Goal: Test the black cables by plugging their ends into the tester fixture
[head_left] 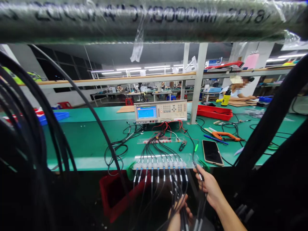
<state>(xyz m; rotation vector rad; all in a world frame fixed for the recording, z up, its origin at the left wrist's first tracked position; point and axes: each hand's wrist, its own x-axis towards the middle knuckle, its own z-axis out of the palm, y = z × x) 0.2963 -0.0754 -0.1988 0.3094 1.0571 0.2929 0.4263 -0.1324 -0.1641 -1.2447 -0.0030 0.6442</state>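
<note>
At the far left, black cables point(45, 96) hang close before the view, and past them a blue tray point(55, 117) sits on the green counter point(79, 136); what it holds cannot be made out. Below the counter's front edge stands a red bin point(106, 195), its inside too dark to read. Right of the bin's left wall, a row of pale connectors point(155, 165) lines the counter's edge, with blue-tipped, white-banded leads point(152, 179) hanging from it and a lit measuring instrument point(160, 111) standing behind. Beneath the right end of the row, the left hand point(178, 207) reaches up from below, fingers curled around a bundle of dark cables point(184, 219). Just right of the row, the right hand point(209, 185) comes in from the lower right, forearm slanting up, thumb and fingers pinching a black cable point(201, 176) near the counter's edge. Beyond it lies a phone point(213, 152), and farther back a red tray point(213, 113) holds dark, thin items along its right side.
</note>
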